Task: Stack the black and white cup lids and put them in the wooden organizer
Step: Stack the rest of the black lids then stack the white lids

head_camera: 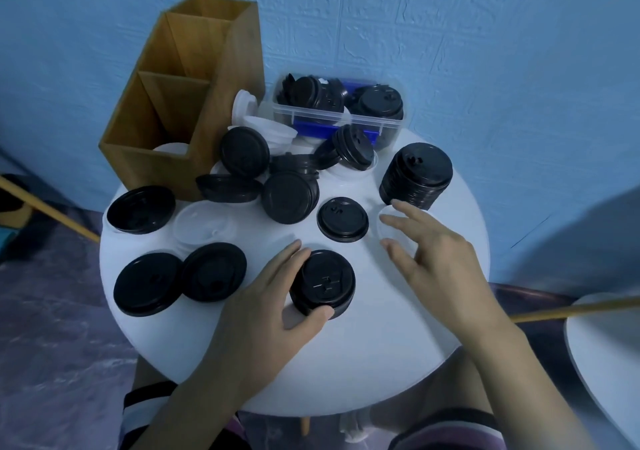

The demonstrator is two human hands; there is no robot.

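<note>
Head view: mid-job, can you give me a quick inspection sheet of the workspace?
Surface: round white table, crowded with lids.
Job's things: wooden organizer back left, white lids in its front compartment; tall black stack at right; loose black lids scattered, some white among them.
Clutter: clear bin holding more black lids.
Hands: left hand grips a short black stack; right hand open, fingers spread above a flat white lid.
Cables: nothing seen.
Surroundings: blue textured wall; another white tabletop at right.
</note>
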